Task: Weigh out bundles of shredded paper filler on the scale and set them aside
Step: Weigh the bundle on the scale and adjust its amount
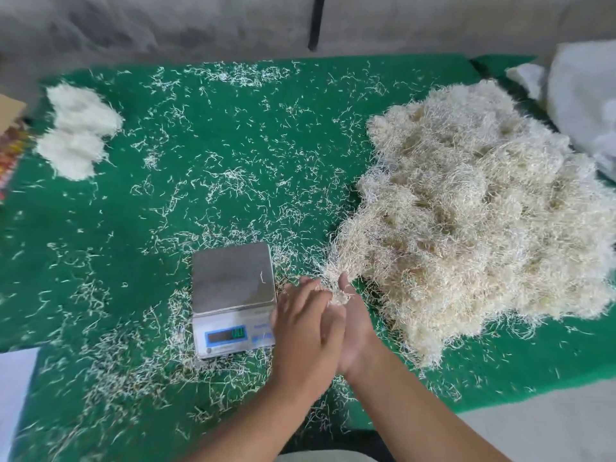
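A smooth, brushed-metal scale (pixel 233 278) with a glossy plastic base sits on fuzzy green cloth covering the counter (pixel 233 161), beside wiry, matt shredded paper (pixel 466 211).

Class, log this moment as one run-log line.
hands: pulling tuft from paper pile | scale: pan nearly bare | bundles: set aside far left

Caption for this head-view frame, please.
Both hands, left and right, pull a tuft from the filler pile beside the bare scale.
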`<state>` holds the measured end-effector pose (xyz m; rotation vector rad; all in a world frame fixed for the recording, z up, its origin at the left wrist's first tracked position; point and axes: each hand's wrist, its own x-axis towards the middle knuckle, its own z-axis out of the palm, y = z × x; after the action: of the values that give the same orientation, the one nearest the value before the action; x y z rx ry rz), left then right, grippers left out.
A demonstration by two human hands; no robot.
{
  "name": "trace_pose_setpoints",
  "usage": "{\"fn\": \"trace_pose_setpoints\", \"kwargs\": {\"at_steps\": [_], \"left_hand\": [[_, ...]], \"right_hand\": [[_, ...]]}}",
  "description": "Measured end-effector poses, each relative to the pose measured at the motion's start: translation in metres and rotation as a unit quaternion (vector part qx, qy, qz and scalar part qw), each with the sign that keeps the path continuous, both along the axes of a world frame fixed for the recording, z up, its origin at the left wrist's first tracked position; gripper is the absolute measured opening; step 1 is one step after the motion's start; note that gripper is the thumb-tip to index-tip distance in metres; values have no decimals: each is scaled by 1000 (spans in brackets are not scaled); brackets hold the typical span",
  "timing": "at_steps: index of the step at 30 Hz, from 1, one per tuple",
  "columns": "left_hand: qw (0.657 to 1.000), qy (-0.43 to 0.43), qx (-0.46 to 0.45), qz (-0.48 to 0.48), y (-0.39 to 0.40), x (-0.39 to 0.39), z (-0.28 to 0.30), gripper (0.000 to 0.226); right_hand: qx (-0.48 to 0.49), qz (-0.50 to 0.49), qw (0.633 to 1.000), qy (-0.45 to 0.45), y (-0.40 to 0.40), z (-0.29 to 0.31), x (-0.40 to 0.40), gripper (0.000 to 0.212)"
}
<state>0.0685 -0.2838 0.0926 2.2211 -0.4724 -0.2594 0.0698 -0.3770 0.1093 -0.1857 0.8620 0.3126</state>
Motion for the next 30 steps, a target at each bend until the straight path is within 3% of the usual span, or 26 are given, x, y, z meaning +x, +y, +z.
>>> {"fn": "trace_pose_setpoints", "kwargs": {"at_steps": [3,4,6,9,11,12,15,18,21,23,26,30], "left_hand": [[993,-92,53,-54,11,0,-5,55],[993,-98,53,-41,15,6,-5,54],[998,-64,19,10,19,22,-5,52],[998,-1,-32,62,20,39,-7,52],[992,50,-61,99,17,41,-11,55],[985,88,-79,124,16,42,-15,53],[967,164,-98,167,16,44,-25,20],[969,173,-90,153,20,43,-29,27],[957,211,-128,153,28,42,-32,20],[944,242,-157,159,40,42,-36,21],[941,247,-158,169,79,41,-44,39],[924,259,-127,251,159,26,-59,20]], "right_hand": [[-39,-62,997,29,0,-16,-2,37],[12,-70,997,21,5,-19,-5,37],[-72,3,997,25,17,-20,-10,41],[-126,80,989,7,27,-13,-11,27],[-102,53,993,1,30,-12,-8,33],[-140,42,989,15,31,-12,-10,40],[-186,60,981,11,35,-6,-12,56],[-240,85,967,3,37,-5,-14,55],[-282,135,950,-26,35,-10,-13,51],[-402,215,889,-43,37,-12,-4,57],[-613,252,749,-25,32,-18,26,65],[-736,247,628,-58,26,-37,82,58]]}}
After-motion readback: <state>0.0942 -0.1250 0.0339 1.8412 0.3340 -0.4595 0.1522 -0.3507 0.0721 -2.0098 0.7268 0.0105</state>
